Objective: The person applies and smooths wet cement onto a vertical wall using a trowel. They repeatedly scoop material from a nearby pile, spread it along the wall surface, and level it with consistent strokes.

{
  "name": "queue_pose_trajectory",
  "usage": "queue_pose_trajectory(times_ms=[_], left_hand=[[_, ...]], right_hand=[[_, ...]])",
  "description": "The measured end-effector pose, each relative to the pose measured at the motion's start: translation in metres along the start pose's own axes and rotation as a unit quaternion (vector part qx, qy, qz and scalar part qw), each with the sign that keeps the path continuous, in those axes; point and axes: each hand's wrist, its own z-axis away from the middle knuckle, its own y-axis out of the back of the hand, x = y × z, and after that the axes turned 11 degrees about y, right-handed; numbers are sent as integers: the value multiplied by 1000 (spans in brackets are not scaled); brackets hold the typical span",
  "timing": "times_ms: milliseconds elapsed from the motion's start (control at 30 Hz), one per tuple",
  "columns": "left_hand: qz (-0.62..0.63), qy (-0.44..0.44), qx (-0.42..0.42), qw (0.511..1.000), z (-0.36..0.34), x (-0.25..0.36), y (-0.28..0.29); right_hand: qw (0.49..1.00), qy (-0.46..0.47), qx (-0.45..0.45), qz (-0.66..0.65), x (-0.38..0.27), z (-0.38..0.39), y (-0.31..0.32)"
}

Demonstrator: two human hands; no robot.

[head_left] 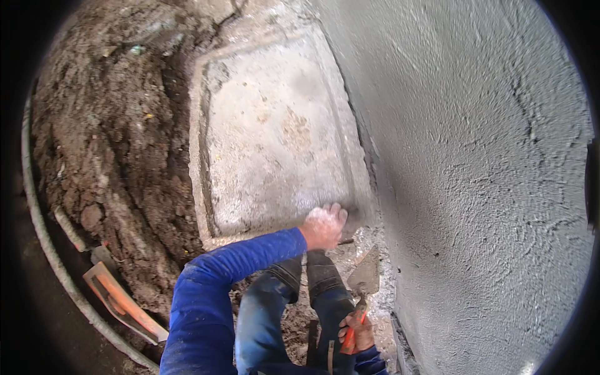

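My left hand (325,225), whitened with cement dust, is at the near right corner of a rectangular concrete slab (275,150) with a raised rim. Its fingers are curled in, and whatever they may hold is hidden. Lower down, beside my right knee, my right hand (357,331) is closed round the orange handle of a pointed trowel (365,273). The trowel's grey, mortar-smeared blade points away from me, between my leg and the wall.
A wet grey plastered wall (487,187) rises along the right side. Heaped brown soil (106,137) lies left of the slab. At the lower left are a plastering float (125,306) with an orange handle and a long curved hose or pipe (53,262).
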Motion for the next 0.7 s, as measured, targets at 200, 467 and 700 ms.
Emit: queue_pose_trajectory(times_ms=[200,467,700], left_hand=[[-4,-11,-97,995,65,18,137],[-14,-42,-247,968,94,34,326],[3,0,-257,966,46,29,401]], right_hand=[[995,-16,-101,-12,-23,-75,-43],[921,-80,-246,-293,-43,-28,-135],[927,-26,-268,-262,-84,54,-193]])
